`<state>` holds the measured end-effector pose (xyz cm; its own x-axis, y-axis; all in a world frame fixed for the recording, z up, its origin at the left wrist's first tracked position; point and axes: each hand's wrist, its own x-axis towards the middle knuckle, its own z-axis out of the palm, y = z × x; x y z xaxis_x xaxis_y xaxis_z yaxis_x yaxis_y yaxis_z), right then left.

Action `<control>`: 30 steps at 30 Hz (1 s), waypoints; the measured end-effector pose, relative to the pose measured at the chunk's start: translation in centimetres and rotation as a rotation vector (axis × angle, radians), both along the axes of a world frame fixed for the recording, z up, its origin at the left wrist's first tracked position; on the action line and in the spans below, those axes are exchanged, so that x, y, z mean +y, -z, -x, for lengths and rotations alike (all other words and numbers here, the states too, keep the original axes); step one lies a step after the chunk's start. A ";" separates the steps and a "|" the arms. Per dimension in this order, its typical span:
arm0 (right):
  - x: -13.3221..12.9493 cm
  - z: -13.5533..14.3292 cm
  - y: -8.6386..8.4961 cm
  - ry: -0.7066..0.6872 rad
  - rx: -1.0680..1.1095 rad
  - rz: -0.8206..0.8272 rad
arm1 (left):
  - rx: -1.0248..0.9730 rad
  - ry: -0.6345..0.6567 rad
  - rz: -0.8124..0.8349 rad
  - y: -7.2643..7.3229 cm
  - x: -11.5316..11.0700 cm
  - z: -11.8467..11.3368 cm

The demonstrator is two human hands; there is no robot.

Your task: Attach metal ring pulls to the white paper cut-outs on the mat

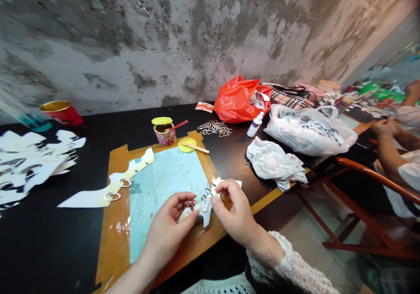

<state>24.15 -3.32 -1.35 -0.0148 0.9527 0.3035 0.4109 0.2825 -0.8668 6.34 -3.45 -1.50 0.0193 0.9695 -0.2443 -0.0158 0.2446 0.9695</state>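
Observation:
Between my two hands is a small white strip (206, 214) with metal rings along it, above the lower right edge of the pale blue sheet (164, 176). My left hand (173, 224) pinches the strip's left end between thumb and fingers. The right end is held by my right hand (234, 211), its thumb and forefinger bent round it. Left of them lies another white strip (88, 199) with two metal rings (112, 196) on it. Behind the sheet a yellow lid (187, 145) carries a wooden stick (197, 148), next to an open tin (165, 135) with a red stick.
Metal rings (215, 128) lie in a pile near a white bottle (255, 124), a red bag (238, 101) and a white plastic bag (308, 130). A crumpled cloth (274, 160) is at right, white cut pieces (33, 167) at left. Another person's hands (387, 127) show at far right.

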 end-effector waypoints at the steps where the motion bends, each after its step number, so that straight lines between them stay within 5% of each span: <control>1: -0.4 -0.1 -0.1 0.005 0.009 0.090 | -0.039 -0.011 0.029 0.0 0.0 0.0; 6: -2.9 -0.4 -0.2 -0.163 -0.074 0.539 | -0.363 -0.091 0.272 -1.1 -0.6 -0.1; 10: -4.2 0.6 1.0 -0.291 0.367 0.750 | -0.477 -0.126 0.363 -2.0 -2.0 -1.1; 16: -5.4 2.9 2.4 -0.125 0.834 0.731 | -0.439 -0.171 0.370 -1.5 -4.7 -3.2; 30: -7.1 0.5 2.8 -0.072 0.839 0.685 | -0.345 0.034 0.363 -1.7 -6.8 -3.3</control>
<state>23.70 -10.46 -4.19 -0.1134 0.9286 -0.3533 -0.3843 -0.3689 -0.8463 9.60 -10.21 0.22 0.1888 0.8204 -0.5396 -0.3066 0.5713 0.7613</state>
